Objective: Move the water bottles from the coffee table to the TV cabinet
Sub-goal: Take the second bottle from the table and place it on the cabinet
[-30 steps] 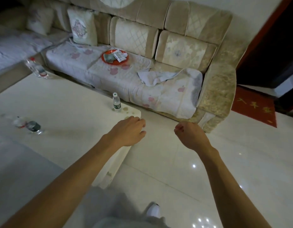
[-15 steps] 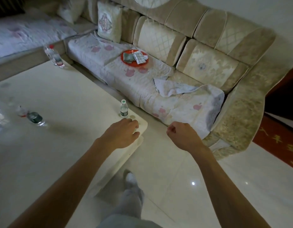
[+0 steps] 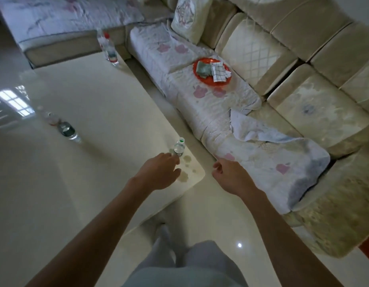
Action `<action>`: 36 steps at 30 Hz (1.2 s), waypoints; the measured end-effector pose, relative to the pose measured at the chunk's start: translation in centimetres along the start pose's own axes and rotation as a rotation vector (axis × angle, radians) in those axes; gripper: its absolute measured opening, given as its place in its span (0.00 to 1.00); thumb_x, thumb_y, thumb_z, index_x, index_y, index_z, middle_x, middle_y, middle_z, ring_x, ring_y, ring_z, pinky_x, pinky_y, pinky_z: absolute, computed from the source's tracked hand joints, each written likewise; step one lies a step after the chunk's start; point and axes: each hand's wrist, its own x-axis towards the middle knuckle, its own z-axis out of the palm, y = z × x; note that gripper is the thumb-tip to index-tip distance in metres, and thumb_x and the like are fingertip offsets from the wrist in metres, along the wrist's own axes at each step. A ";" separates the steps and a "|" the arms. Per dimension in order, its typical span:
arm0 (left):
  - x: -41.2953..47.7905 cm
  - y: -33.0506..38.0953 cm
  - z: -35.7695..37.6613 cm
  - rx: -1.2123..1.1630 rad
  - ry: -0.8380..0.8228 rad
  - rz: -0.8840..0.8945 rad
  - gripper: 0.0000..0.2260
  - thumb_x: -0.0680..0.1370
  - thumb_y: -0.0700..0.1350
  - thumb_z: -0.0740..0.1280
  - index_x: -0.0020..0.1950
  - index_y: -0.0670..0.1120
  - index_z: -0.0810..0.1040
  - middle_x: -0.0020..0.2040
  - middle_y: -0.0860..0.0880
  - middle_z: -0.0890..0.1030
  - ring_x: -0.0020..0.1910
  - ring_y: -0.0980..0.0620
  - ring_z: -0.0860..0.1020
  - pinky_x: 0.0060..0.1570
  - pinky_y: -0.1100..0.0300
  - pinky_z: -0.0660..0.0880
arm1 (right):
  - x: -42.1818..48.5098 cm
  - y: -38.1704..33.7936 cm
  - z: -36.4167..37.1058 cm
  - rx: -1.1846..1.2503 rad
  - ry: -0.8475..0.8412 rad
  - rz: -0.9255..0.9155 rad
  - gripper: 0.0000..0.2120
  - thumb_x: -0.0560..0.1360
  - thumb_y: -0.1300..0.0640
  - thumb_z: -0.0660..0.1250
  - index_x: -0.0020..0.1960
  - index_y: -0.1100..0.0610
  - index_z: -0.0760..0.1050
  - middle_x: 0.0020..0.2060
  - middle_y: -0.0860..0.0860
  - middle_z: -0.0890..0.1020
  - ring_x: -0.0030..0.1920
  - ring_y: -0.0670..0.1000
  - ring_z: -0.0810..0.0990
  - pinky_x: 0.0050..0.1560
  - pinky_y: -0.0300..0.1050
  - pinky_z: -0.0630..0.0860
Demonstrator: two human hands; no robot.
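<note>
Tabletop point(image 3: 100, 112): glossy white, smooth, with a rounded corner and brownish blotches near that corner.
Lying bottle point(image 3: 68, 132): clear plastic with a dark green label, on its side at the left of the tabletop; print too small to read.
Red-capped bottle point(image 3: 110, 51): clear, tall, upright at the far edge.
Green-capped bottle point(image 3: 179, 147): small, clear, green band label unreadable, upright near the blotched corner.
Left hand point(image 3: 158, 172): fingers loosely bent, empty, tips just beside the green-capped bottle; contact cannot be told.
Right hand point(image 3: 231, 177): beyond the tabletop corner, fingers loosely curled, empty.
Red plate point(image 3: 208, 81): round, holding folded cloths, on the sofa point(image 3: 316, 112), which is beige plush under a quilted floral cover.
</note>
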 end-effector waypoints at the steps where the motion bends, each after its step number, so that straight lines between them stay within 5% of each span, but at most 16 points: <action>1: 0.3 -0.7 -0.1 -0.010 0.012 -0.033 0.16 0.81 0.52 0.60 0.65 0.47 0.73 0.62 0.47 0.78 0.61 0.47 0.76 0.59 0.52 0.74 | 1.4 -0.5 0.2 -0.015 -0.024 -0.024 0.14 0.76 0.53 0.62 0.60 0.55 0.75 0.52 0.51 0.82 0.53 0.52 0.79 0.55 0.49 0.75; 11: 6.4 -3.1 1.5 -0.186 0.065 -0.272 0.15 0.81 0.50 0.60 0.65 0.46 0.73 0.60 0.46 0.79 0.55 0.48 0.78 0.49 0.57 0.73 | 15.6 -1.0 4.6 -0.146 -0.253 -0.112 0.20 0.73 0.53 0.63 0.64 0.55 0.72 0.55 0.55 0.81 0.58 0.57 0.78 0.59 0.51 0.74; 19: 14.4 -2.7 6.2 -0.285 0.023 -0.486 0.13 0.80 0.48 0.59 0.62 0.45 0.73 0.58 0.45 0.78 0.56 0.44 0.77 0.53 0.49 0.76 | 25.9 2.4 10.0 -0.002 -0.260 -0.048 0.17 0.72 0.56 0.65 0.60 0.57 0.75 0.52 0.56 0.82 0.55 0.58 0.79 0.51 0.46 0.72; 31: 19.9 -3.2 10.4 -0.516 0.078 -0.672 0.14 0.80 0.52 0.60 0.64 0.50 0.72 0.58 0.50 0.79 0.53 0.50 0.78 0.55 0.51 0.77 | 35.0 4.5 19.1 0.151 -0.340 -0.126 0.37 0.68 0.55 0.73 0.72 0.52 0.60 0.67 0.55 0.70 0.61 0.56 0.75 0.59 0.48 0.73; 36: 19.4 -2.8 9.3 -0.614 0.169 -0.725 0.13 0.80 0.51 0.60 0.64 0.51 0.73 0.56 0.51 0.80 0.50 0.52 0.78 0.54 0.53 0.78 | 36.5 4.7 20.6 0.215 -0.332 -0.166 0.42 0.65 0.54 0.77 0.73 0.49 0.61 0.67 0.54 0.68 0.65 0.55 0.71 0.65 0.51 0.71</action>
